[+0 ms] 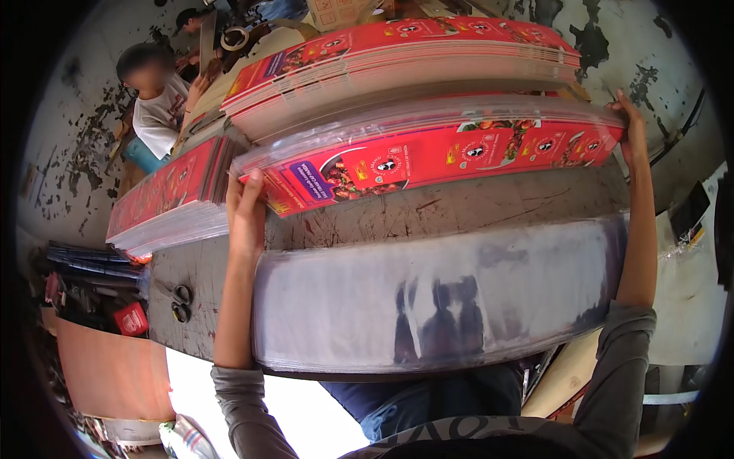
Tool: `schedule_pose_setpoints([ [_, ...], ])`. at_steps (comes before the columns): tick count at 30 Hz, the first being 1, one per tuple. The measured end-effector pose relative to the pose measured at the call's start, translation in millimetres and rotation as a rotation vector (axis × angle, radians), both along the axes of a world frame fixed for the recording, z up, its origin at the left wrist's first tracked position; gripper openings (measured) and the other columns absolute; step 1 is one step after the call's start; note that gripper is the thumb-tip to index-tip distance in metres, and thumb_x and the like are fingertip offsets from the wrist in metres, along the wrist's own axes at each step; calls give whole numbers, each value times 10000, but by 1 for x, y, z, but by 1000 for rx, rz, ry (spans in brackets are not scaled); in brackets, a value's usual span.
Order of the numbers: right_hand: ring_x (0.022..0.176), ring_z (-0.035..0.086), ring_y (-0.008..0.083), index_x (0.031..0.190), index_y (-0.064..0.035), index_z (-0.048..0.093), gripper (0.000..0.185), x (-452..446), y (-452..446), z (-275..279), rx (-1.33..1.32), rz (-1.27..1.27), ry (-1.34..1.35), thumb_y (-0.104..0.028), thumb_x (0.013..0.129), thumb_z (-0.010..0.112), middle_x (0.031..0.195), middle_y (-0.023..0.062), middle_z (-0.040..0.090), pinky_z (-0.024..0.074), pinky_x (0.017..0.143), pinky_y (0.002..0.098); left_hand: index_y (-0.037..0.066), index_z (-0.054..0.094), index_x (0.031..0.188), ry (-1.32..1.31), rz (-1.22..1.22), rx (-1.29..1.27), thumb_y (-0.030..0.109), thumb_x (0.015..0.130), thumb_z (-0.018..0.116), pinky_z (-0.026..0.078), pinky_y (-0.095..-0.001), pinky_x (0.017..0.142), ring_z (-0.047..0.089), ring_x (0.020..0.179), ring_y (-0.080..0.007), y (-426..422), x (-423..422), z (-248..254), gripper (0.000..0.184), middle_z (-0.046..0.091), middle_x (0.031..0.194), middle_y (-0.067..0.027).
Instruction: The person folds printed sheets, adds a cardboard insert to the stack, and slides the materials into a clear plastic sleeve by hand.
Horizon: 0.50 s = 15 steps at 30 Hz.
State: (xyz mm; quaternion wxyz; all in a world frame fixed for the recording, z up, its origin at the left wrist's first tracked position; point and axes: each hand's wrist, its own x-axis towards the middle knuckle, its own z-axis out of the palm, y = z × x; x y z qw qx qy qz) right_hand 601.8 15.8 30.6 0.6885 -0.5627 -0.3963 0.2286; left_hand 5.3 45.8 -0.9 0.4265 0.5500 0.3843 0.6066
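A long bundle of red printed sheets (428, 164), with food pictures and a panda-like logo, is tilted up on its edge across the table. Clear plastic shows along its upper edge. My left hand (247, 218) grips its left end, thumb on the printed face. At the far right end, my right hand (633, 134) holds the other corner with the fingers behind it. Between my forearms lies a stack of clear plastic sheets (344, 306), its shiny top reflecting dark shapes. How many sheets are in the bundle I cannot tell.
A tall stack of red printed sheets (405, 57) stands behind the bundle, and another stack (168, 195) sits at the left. Black-handled scissors (181, 302) lie on the scratched table (459, 210). A person in a white shirt (162, 115) is at the far left, with another person beyond.
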Motion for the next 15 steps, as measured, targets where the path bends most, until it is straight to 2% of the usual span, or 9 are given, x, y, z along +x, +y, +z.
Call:
schedule_pose_setpoints([
  [1, 755, 515, 129, 784, -73, 569, 278, 5, -3, 1, 0, -6, 3, -342, 803, 634, 811, 29, 544, 405, 702, 273, 3, 426, 1206, -95, -59, -81, 306, 834, 617, 301, -333, 975, 457, 1100, -175, 3, -7, 3, 516, 490, 1181, -93],
  [2, 818, 527, 137, 876, -61, 577, 310, 4, -7, 7, -122, 73, -103, -361, 811, 621, 887, 55, 561, 413, 737, 278, 8, 460, 1182, -190, -117, -165, 352, 842, 597, 302, -336, 972, 458, 1103, -178, 5, -9, 5, 503, 500, 1169, -81],
  [3, 881, 539, 145, 968, -49, 585, 363, 4, -11, 11, -244, 153, -209, -379, 819, 607, 964, 80, 578, 420, 772, 282, 26, 498, 1146, -154, -84, -187, 407, 851, 559, 314, -339, 958, 471, 1085, -181, 5, -7, 7, 485, 514, 1144, -60],
  [4, 881, 539, 145, 968, -49, 585, 363, 3, -13, 12, -246, 148, -208, -379, 819, 607, 964, 80, 578, 420, 772, 282, 26, 498, 1146, -153, -89, -190, 407, 851, 559, 314, -339, 958, 471, 1085, -181, 6, -6, 8, 485, 514, 1144, -60],
  [6, 985, 546, 177, 1155, -41, 524, 498, -1, -15, 14, -254, 229, -247, -406, 824, 595, 1078, 119, 569, 418, 843, 298, 49, 499, 1100, -143, 10, -247, 373, 858, 531, 334, -353, 965, 521, 1039, -197, 6, -8, 7, 406, 556, 1086, -79],
  [10, 1063, 527, 205, 1218, -54, 486, 541, -8, -16, 27, -317, 272, -325, -412, 827, 593, 1144, 145, 550, 398, 903, 303, 64, 528, 1032, -233, -27, -229, 294, 850, 532, 366, -362, 932, 530, 1010, -191, 17, -12, 5, 293, 558, 1074, -75],
  [12, 1100, 509, 223, 1215, -51, 493, 533, -3, -14, 29, -432, 92, -578, -401, 826, 597, 1187, 151, 530, 387, 928, 317, 68, 512, 1057, -244, -18, -190, 188, 843, 538, 357, -306, 912, 498, 1031, -165, 17, -11, 9, 247, 557, 1047, -63],
  [13, 1100, 509, 223, 1215, -51, 493, 533, -3, -12, 28, -437, 101, -573, -401, 826, 597, 1187, 151, 530, 387, 928, 317, 68, 512, 1057, -239, -10, -196, 188, 843, 538, 357, -306, 912, 498, 1031, -165, 14, -9, 13, 247, 557, 1047, -63],
  [15, 1098, 502, 247, 1189, -59, 532, 509, -12, -6, 34, -289, -60, -956, -369, 797, 623, 1171, 131, 546, 351, 959, 345, 71, 486, 1084, -224, -51, -156, 121, 851, 501, 376, -286, 889, 508, 1017, -160, 2, 4, 23, 239, 563, 1025, -71],
])
